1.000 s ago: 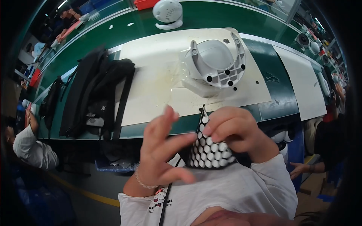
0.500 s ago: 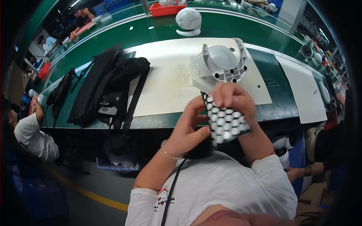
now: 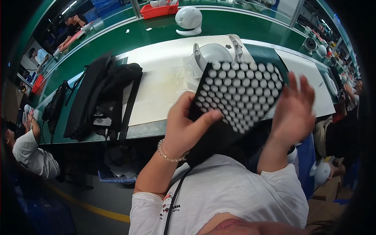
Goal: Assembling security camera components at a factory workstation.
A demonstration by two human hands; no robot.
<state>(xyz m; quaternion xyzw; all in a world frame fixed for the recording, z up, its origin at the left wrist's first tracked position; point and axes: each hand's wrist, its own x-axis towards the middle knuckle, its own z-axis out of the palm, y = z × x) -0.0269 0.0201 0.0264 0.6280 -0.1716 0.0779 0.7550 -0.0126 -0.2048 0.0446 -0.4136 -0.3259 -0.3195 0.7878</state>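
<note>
A black sheet (image 3: 243,84) covered in rows of round white pads is held up in front of me, its dotted face toward me. My left hand (image 3: 188,124) grips its lower left edge, thumb on top and fingers behind. Just off the right edge of the sheet is my right hand (image 3: 294,106), blurred, fingers apart; I see nothing held in it. Behind the sheet, a light grey plastic housing (image 3: 214,53) with two upright arms lies on a cream board (image 3: 152,105), its lower part hidden.
Black bags and straps (image 3: 111,98) cover the left of the table. Beyond the board stands a small round white device (image 3: 188,18), with a red bin (image 3: 159,11) behind it. A white board (image 3: 303,78) lies to the right. Co-workers sit on both sides.
The sheet, bent between both hands before, is now spread wide and raised. My right hand has come off it and moved right with fingers opened. My left hand keeps its hold.
</note>
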